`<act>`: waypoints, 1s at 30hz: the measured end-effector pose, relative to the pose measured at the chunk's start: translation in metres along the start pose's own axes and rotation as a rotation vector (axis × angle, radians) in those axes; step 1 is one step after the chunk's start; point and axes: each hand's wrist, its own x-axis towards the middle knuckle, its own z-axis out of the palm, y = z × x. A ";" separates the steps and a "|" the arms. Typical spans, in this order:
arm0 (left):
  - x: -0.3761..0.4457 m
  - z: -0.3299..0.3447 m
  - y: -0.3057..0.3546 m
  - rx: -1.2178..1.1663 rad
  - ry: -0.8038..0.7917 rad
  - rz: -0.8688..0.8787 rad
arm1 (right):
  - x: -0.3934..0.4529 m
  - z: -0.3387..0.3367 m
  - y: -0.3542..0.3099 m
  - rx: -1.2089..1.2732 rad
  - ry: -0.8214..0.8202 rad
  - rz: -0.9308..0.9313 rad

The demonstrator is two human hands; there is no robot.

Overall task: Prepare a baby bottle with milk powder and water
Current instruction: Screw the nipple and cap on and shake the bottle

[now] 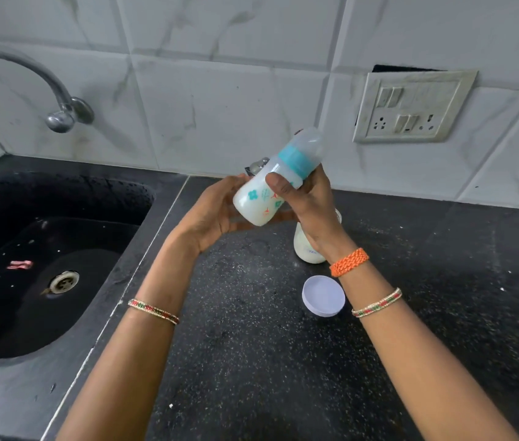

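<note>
A baby bottle (259, 198) full of white milk, with a teal collar and a clear cap, is tilted up to the right above the black counter. My right hand (306, 205) grips its middle, thumb across the printed side. Beside the bottle's base, my left hand (217, 211) is cupped with fingers apart, close to or touching it. A jar of white milk powder (306, 249) stands on the counter behind my right wrist, partly hidden. Its white round lid (323, 296) lies flat in front of it.
A black sink (45, 256) with a drain fills the left, under a metal tap (58, 103). A small metal object (258, 165) stands at the wall behind the bottle. A switch and socket plate (410, 106) is on the tiled wall at right.
</note>
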 end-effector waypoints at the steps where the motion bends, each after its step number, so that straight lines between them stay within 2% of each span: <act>1: -0.002 0.002 0.000 0.005 -0.082 -0.059 | 0.000 0.001 0.001 0.013 -0.001 -0.001; 3: -0.003 0.006 0.000 -0.049 -0.173 -0.147 | 0.002 -0.002 0.007 -0.019 -0.036 0.003; 6: -0.004 0.008 0.003 -0.182 -0.138 -0.135 | 0.003 0.001 0.010 -0.085 -0.024 -0.003; 10: 0.001 0.008 -0.001 -0.190 0.002 -0.019 | 0.011 0.002 0.008 -0.262 0.146 -0.124; 15: 0.000 0.014 -0.004 -0.175 0.105 0.123 | 0.015 -0.002 0.008 -0.269 0.134 -0.149; 21: -0.001 0.039 -0.008 -0.050 0.259 0.348 | 0.021 0.001 0.006 -0.248 0.266 -0.165; 24: -0.002 0.043 -0.002 0.086 0.244 0.417 | 0.024 -0.007 0.001 -0.103 0.180 -0.039; 26: -0.002 0.038 0.006 0.049 0.110 0.333 | 0.026 -0.017 -0.004 0.054 0.166 0.041; 28: 0.001 0.028 0.013 -0.068 -0.021 0.213 | 0.025 -0.021 -0.006 0.299 0.366 0.012; 30: 0.005 0.020 0.019 -0.174 0.044 0.182 | 0.019 -0.023 -0.001 0.582 0.578 -0.047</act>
